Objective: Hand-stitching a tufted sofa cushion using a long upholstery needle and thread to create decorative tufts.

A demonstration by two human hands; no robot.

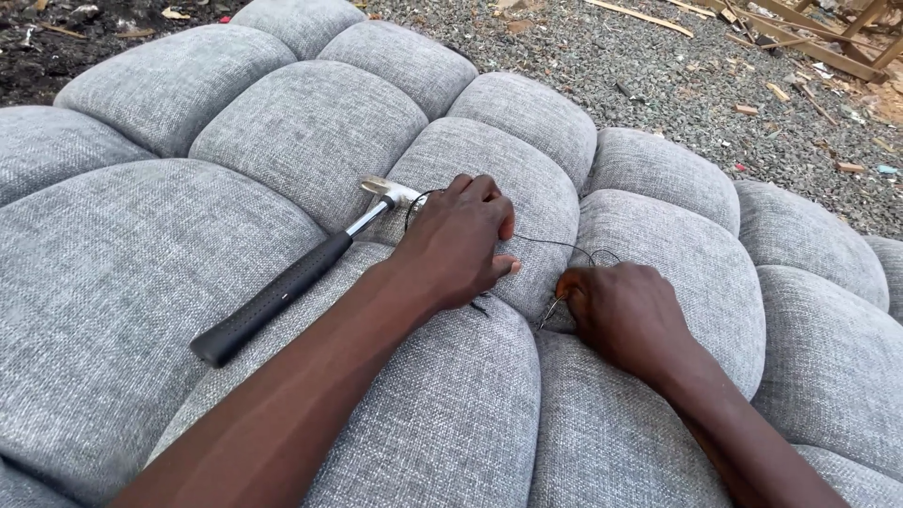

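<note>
Head view, left to right: hammer (299,277) with black grip lying in a seam of the grey tufted cushion (141,273), metal head far, just beside the left hand (458,246). Left hand pressed flat on the fabric, fingers loose, clamped on nothing. Dark thread (555,245) running right to the right hand (625,315), fingers pinched together on a needle (550,311) at the seam. Gravel (658,85) far right.

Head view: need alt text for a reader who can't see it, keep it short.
Two bare hands work at a seam of a grey tufted cushion: the right hand pinches a needle trailing dark thread, while the left hand presses flat on the fabric. A black-handled hammer lies on the cushion beside the left hand; gravel ground lies beyond.
</note>
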